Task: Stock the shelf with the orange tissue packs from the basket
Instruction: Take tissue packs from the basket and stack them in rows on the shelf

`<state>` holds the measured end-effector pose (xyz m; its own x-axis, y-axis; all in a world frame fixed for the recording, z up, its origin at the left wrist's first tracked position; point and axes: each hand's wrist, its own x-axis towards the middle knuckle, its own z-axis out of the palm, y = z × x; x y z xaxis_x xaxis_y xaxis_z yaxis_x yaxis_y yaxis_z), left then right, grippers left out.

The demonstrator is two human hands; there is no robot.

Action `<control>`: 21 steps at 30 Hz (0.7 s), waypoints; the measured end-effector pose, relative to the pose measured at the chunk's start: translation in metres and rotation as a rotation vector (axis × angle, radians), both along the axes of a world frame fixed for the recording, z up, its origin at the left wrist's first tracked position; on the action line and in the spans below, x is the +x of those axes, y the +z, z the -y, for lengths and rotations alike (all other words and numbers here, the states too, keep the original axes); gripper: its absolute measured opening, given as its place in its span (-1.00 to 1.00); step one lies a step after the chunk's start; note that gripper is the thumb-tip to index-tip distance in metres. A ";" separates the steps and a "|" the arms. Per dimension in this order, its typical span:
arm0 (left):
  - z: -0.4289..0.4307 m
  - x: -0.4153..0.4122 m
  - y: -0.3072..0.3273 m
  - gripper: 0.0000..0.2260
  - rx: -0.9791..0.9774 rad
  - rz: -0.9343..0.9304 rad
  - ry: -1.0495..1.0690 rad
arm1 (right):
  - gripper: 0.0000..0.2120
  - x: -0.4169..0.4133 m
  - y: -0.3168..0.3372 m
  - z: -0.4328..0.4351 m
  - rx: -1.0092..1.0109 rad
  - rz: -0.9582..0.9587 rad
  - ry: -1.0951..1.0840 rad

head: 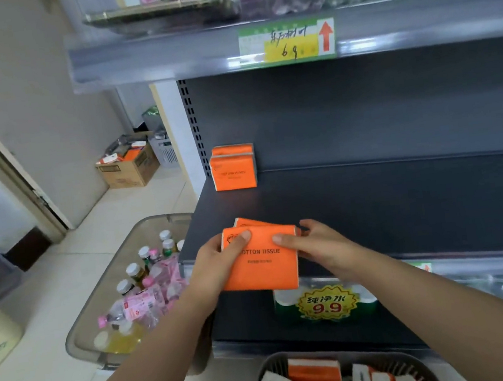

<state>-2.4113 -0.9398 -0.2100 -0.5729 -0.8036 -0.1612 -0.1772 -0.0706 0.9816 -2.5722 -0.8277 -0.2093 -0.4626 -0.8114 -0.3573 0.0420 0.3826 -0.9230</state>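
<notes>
Thumbs pressed on top, fingers curled round edges: two stacked orange plastic-wrapped tissue packs (262,261) gripped between left hand (217,259) and right hand (320,245), frame centre, over front lip of dark grey metal shelf (372,207). Placing step judged in hand; pair to be pushed back beside standing orange packs (234,173), centre left. More left in dark slatted basket (267,367), bottom edge.

Left hand (217,259) and right hand (320,245) grip two orange tissue packs (261,268) above the shelf (389,211); basket (267,367) below.

At 6 o'clock dark slotted plastic basket (264,375) cut off by the bottom edge, second orange tissue pack (247,222) mostly hidden behind front orange tissue pack (262,261), at 12 o'clock yellow-green handwritten price tag (287,42) blurred, unreadable
</notes>
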 end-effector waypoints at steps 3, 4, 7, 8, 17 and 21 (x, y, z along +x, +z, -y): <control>0.018 -0.011 0.002 -0.75 -0.011 -0.018 0.025 | -0.53 -0.006 0.004 0.016 -0.049 0.031 0.035; 0.025 -0.015 0.003 -0.74 -0.008 -0.026 0.033 | -0.61 -0.009 0.004 0.022 -0.067 0.047 0.056; 0.046 -0.029 0.004 -0.61 -0.004 -0.052 0.050 | -0.63 -0.016 0.004 0.042 -0.079 0.046 0.070; 0.054 -0.033 0.005 -0.56 -0.006 -0.058 0.055 | -0.64 -0.020 0.003 0.050 -0.079 0.035 0.060; 0.108 -0.064 0.004 -0.73 -0.039 -0.055 -0.068 | -0.74 -0.048 0.004 0.103 -0.094 -0.038 0.005; 0.125 -0.074 0.000 -0.70 -0.066 -0.072 -0.117 | -0.66 -0.053 0.004 0.123 -0.125 -0.087 -0.012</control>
<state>-2.4850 -1.0644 -0.2102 -0.6712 -0.7384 -0.0652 -0.1097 0.0119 0.9939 -2.6251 -0.9502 -0.2055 -0.4977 -0.8412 -0.2114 -0.0368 0.2639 -0.9638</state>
